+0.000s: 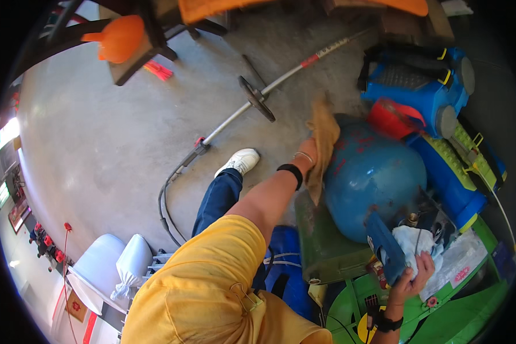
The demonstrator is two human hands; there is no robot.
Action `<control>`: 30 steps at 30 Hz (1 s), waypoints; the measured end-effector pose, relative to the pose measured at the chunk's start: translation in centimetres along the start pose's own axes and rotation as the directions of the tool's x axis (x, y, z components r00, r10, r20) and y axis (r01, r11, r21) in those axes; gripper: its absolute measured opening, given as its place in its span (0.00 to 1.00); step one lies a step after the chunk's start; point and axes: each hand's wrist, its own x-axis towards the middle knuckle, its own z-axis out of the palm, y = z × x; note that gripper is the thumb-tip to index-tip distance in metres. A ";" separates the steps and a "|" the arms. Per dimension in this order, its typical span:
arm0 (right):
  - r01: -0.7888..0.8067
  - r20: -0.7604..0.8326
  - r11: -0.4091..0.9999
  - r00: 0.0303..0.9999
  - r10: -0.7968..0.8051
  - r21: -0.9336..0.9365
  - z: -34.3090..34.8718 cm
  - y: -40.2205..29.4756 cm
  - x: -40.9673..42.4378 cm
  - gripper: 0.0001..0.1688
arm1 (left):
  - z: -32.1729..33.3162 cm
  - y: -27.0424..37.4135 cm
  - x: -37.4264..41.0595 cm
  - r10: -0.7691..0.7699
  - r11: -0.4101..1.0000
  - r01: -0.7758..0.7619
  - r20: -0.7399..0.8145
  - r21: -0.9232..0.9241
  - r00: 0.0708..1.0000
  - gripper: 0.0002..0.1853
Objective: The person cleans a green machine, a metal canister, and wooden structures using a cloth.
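My left hand [308, 151] grips a brown cloth [322, 148] against the side of a blue gas cylinder [374, 163] with red markings. The cylinder is tilted, its collar [382, 247] towards the lower right. At the lower end of that collar, my right hand [415, 273] is closed around its edge. A white cloth [413, 243] lies inside the collar, against my right fingers; whether they hold it too is hard to see. A brass valve [411, 219] shows beside the white cloth. Both wrists wear black bands.
A green metal jerrycan [327, 245] stands beside the cylinder, near a green machine [460, 309]. Two knapsack sprayers, one blue [413, 99] and one blue-and-yellow [447, 180], flank it with a red plastic vessel [391, 118]. A brush cutter shaft [232, 118] crosses the concrete floor [90, 142].
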 end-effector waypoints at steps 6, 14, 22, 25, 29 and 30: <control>-0.076 0.134 0.985 0.986 0.097 -0.158 -1.2 1.9 -2.6 0.32 | 3.8 -0.3 -8.0 0.314 0.853 -0.300 0.038 0.427 0.949 0.26; -0.059 0.131 0.990 0.989 0.076 -0.129 -0.9 -0.5 -0.3 0.21 | 5.8 12.0 -18.7 0.013 0.755 0.170 0.273 -0.634 0.962 0.27; -0.075 0.228 0.937 0.961 0.160 -0.341 -0.4 2.3 -5.2 0.33 | 6.4 4.9 -11.7 -0.244 0.751 0.313 0.196 -0.581 0.950 0.28; -0.001 0.063 0.986 0.998 0.011 -0.164 0.3 1.6 -2.0 0.23 | 2.1 4.3 -10.0 -0.238 0.806 0.259 0.108 -0.533 0.965 0.24; 0.091 -0.187 0.995 0.979 -0.083 0.036 -1.7 0.1 0.9 0.18 | -14.3 13.4 -11.3 -0.026 0.876 0.053 0.063 -0.479 0.998 0.19; 0.009 -0.163 0.997 0.987 0.003 0.073 -1.4 0.4 0.0 0.16 | -17.4 16.0 -12.1 0.027 0.853 0.030 0.101 -0.521 0.995 0.18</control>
